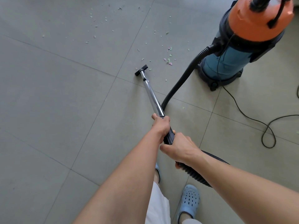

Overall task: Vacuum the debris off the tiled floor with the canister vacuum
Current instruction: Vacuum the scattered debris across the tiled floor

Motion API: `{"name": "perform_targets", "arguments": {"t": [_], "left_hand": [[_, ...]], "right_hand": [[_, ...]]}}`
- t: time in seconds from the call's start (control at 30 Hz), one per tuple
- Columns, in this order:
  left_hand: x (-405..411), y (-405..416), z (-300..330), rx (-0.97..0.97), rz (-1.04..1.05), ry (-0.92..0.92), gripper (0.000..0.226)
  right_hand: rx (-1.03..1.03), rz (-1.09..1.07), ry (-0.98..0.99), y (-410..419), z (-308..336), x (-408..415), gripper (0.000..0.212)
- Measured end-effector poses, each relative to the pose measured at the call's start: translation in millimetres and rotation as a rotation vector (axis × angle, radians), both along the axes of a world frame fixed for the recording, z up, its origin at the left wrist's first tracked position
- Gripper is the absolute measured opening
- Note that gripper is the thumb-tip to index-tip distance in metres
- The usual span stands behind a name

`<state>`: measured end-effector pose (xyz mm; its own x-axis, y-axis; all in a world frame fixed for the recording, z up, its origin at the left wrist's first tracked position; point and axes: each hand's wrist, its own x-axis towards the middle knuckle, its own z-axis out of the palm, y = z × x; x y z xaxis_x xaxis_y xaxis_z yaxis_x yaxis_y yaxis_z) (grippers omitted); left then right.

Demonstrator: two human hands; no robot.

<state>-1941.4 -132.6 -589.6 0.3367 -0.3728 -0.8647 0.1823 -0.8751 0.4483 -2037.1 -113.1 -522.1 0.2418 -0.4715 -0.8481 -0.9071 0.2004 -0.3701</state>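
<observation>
A blue canister vacuum (229, 62) with an orange lid stands upright at the top right. Its black ribbed hose (181, 80) curves down across the floor to a metal wand (152, 94). The wand's black nozzle (141, 70) rests on the grey tiled floor (64, 94). My left hand (161, 126) grips the wand where metal meets black handle. My right hand (181, 149) holds the handle end where the hose joins. Small green, pink and pale debris (169, 60) lies scattered beyond and to the right of the nozzle, with more scraps (95, 25) farther away.
The vacuum's black power cord (252, 120) loops over the tiles at the right. My feet in light blue clogs (188, 202) stand at the bottom. One green scrap (183, 108) lies near the hose bend.
</observation>
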Motion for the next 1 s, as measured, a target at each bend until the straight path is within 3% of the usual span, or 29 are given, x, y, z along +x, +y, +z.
{"name": "perform_targets", "arguments": {"t": [0.47,1.0], "left_hand": [[90.0,-75.6,-3.6,0.009,-0.093,-0.013,0.023],[174.0,-168.7,-9.1,0.031,-0.229,-0.090,0.028]], "right_hand": [[0.015,-0.096,-0.006,-68.6,-14.2,91.1,0.034],[-0.011,-0.235,-0.079,-148.6,-28.5,176.7,0.022]]}}
